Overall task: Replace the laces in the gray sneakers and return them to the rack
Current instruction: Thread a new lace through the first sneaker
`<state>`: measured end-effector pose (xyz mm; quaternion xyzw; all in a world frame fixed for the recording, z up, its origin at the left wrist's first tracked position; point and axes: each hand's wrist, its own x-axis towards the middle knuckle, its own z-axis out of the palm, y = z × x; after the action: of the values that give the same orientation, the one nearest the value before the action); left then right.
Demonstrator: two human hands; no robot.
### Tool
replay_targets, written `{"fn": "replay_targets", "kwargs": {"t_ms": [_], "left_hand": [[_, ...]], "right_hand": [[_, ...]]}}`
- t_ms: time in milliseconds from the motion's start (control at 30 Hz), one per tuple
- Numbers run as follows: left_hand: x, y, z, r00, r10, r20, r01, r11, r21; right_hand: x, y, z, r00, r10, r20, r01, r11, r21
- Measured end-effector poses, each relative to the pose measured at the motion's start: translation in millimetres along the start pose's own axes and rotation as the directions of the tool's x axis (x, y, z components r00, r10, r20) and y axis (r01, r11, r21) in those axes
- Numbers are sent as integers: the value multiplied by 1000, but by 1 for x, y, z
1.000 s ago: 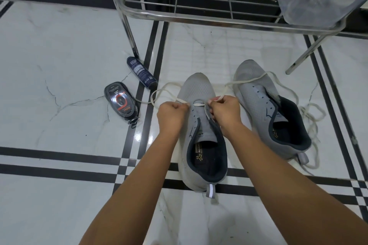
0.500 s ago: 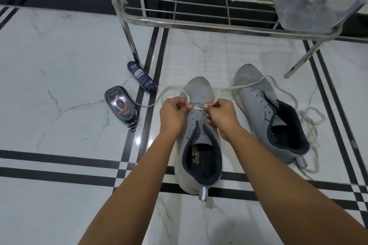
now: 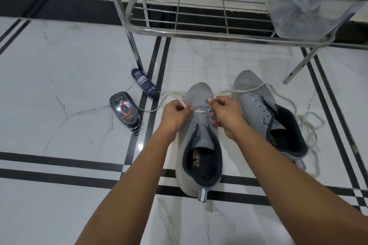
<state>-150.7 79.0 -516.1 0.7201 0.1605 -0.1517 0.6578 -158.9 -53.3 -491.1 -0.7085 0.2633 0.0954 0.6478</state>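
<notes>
Both hands thread a white lace at the front eyelets of the near gray sneaker (image 3: pixel 199 93), which stands on the marble floor (image 3: pixel 59 65).

The steel rack (image 3: pixel 199 34) stands behind this sneaker. The second gray sneaker (image 3: pixel 254 105) lies just to its right. Left hand (image 3: pixel 175 113) and right hand (image 3: pixel 225 111) are curled above its tongue, each pinching one end of the lace (image 3: pixel 239 91). A loose lace (image 3: pixel 310 125) lies further right. A packaged item (image 3: pixel 124 108) and a dark spray can (image 3: pixel 145 83) lie to its left.
</notes>
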Motion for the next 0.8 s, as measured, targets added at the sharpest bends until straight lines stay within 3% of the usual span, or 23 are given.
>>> {"fn": "replay_targets", "kwargs": {"t_ms": [300,533,800], "left_hand": [[-34,100,0,959,272,83,-279,956,87],[-61,181,1,872,489,10,-487,867,111],[-87,271,3,794,606,-52,-607,795,-1]], "right_hand": [[-38,-83,-5,976,-218,24,218,976,-7],[-66,-156,-15,903,-425,65,429,900,-80],[-93,-246,-32,821,-564,86,563,826,40]]}}
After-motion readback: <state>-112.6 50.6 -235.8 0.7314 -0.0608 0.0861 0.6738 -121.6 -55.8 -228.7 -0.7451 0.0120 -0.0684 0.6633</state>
